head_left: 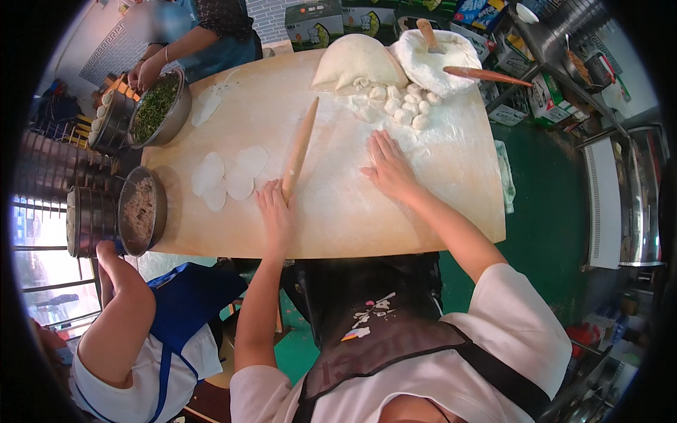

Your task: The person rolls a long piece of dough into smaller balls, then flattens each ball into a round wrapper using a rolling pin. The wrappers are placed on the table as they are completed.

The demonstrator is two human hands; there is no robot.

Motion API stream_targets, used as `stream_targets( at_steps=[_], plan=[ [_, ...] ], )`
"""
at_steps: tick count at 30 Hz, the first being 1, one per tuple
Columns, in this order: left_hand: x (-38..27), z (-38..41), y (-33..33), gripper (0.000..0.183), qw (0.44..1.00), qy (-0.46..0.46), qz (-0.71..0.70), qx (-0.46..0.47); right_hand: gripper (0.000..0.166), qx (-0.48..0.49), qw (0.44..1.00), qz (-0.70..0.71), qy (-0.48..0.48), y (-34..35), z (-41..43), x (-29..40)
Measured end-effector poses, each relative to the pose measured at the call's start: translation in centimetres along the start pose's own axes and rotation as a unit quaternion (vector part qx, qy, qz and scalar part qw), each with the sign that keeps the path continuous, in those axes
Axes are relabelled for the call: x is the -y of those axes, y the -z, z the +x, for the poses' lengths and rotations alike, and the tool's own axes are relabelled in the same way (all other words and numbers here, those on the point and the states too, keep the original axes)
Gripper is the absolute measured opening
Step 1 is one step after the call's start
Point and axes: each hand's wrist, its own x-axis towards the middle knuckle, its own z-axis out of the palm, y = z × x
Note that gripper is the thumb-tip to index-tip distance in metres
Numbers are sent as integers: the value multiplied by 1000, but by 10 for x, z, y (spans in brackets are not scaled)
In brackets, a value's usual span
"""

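My left hand (276, 211) rests on the lower end of a tapered wooden rolling pin (301, 148); whether its fingers close round it is unclear. Palm down, my right hand (390, 165) lies on the floured wooden board (338, 232), its fingers a little apart. Beyond it sit several small dough balls (404, 108) beside a large mound of dough (359, 61). A white sack of flour (431, 58) holds a wooden-handled tool, and a second, reddish rolling pin (486, 75) lies across its edge. Flat dough wrappers (230, 177) lie left of my left hand.
At the left are a metal bowl of chopped greens (158, 113), a bowl of minced filling (140, 211) and stacked steamers (90, 222). One co-worker (195, 42) stands at the far left corner, another (143, 328) at the near left. Boxes (314, 29) stand behind the board.
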Motion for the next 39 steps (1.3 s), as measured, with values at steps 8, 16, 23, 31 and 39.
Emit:
stream_targets(
  at_steps=[8, 16, 23, 31, 39],
  plan=[
    [-5, 7, -2, 38, 999, -39, 10, -21, 53, 150, 984, 85, -40, 34, 40, -47],
    [2, -1, -4, 36, 999, -38, -15, -22, 58, 104, 979, 158, -73, 70, -50, 26],
    [-45, 16, -5, 39, 981, -182, 19, 59, 84, 46, 990, 130, -40, 44, -85, 42],
    [-104, 31, -24, 47, 932, -322, 103, 132, 84, 65, 987, -14, -149, 70, -109, -54],
    [-72, 31, -40, 87, 963, -160, -8, 215, 89, 10, 996, -4, -92, 91, -99, -22]
  ],
)
